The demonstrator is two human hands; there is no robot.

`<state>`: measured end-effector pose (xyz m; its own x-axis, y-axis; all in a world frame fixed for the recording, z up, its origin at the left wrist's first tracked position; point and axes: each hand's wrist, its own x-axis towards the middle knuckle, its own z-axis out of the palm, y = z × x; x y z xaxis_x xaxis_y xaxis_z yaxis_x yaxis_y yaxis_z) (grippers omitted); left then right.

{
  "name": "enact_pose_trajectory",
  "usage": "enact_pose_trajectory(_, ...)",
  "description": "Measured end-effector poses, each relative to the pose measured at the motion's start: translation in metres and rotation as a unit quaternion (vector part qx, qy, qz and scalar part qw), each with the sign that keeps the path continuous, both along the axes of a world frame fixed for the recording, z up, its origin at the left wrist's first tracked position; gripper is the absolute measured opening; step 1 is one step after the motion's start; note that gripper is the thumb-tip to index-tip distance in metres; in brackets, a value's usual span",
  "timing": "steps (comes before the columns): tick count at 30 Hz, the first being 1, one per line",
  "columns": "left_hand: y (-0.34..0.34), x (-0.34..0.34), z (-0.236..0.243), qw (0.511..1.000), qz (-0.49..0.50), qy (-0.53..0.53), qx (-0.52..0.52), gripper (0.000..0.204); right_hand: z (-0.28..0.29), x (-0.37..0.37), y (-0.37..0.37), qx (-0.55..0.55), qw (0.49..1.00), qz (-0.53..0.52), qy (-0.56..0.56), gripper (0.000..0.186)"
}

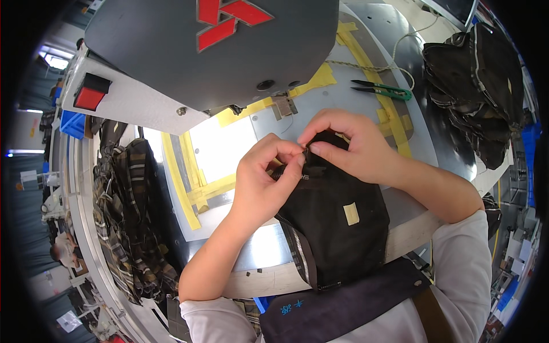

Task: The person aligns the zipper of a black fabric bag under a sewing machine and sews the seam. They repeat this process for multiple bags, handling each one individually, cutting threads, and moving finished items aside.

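Note:
A black fabric bag point(343, 228) with a silver zipper along its left edge lies across my lap and the near edge of the table. A small cream patch point(351, 214) is on its front. My left hand point(266, 178) pinches the bag's top end between thumb and forefinger. Just beside it, my right hand point(357, 146) grips the same end with thumb and fingers, and the two sets of fingertips almost touch. Something small and dark shows between the fingertips, too small to make out. Beyond my hands sits the metal foot point(284, 106) of a sewing machine point(217, 63).
Green-handled thread snips point(394, 91) lie at the far right of the metal worktop, by a cord. Yellow tape point(186, 166) borders the plate. Several black zippered pieces point(477, 86) are heaped on the right. Plaid fabric point(128, 211) hangs at left, below a red switch point(90, 97).

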<state>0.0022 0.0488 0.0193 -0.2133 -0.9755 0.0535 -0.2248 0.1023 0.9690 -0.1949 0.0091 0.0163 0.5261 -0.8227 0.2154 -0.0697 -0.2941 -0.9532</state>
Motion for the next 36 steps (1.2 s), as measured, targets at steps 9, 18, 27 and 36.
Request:
enact_pose_trajectory(9, -0.002, 0.002, -0.002, 0.998, 0.024, 0.022, 0.049, 0.008, 0.001, -0.004, -0.008, -0.414, 0.905, -0.014, 0.1, 0.02)
enact_pose_trajectory(18, -0.002, 0.003, -0.005, 0.996, 0.043, 0.065, 0.045, 0.007, 0.014, -0.005, -0.002, -0.397, 0.905, 0.015, 0.15, 0.008)
enact_pose_trajectory(27, -0.002, 0.006, -0.008, 0.996, 0.031, 0.065, 0.053, 0.007, 0.011, -0.003, 0.014, -0.451, 0.874, -0.012, 0.18, 0.024)
enact_pose_trajectory(36, -0.003, 0.006, -0.003, 0.996, -0.059, -0.046, -0.055, 0.018, 0.008, -0.008, 0.001, -0.373, 0.907, -0.085, 0.176, 0.021)
